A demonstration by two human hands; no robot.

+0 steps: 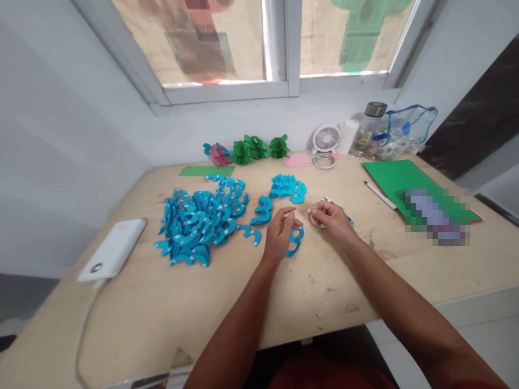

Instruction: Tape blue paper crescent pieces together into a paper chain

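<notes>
My left hand (279,232) is closed, fingers loosely curled at the top of a scalloped blue paper cutout (298,244). Its palm side is hidden, so the exact grip is hard to see. Just right of it, my right hand (331,220) pinches at the edge of a thin roll of tape (315,225). A tiny white bit shows at those fingertips. Left of my hands lies a big heap of blue paper cutouts (197,219) with small white patches. Smaller blue stacks (263,210) and a fanned row (287,186) lie beyond my left hand.
Green paper decorations (256,148) and a pink one (219,154) line the wall beside a small white fan (326,139). Another tape roll (324,160), a bottle (365,129), a green sheet (405,181) and a pen (380,195) are rightward. A cabled power bank (114,248) lies left.
</notes>
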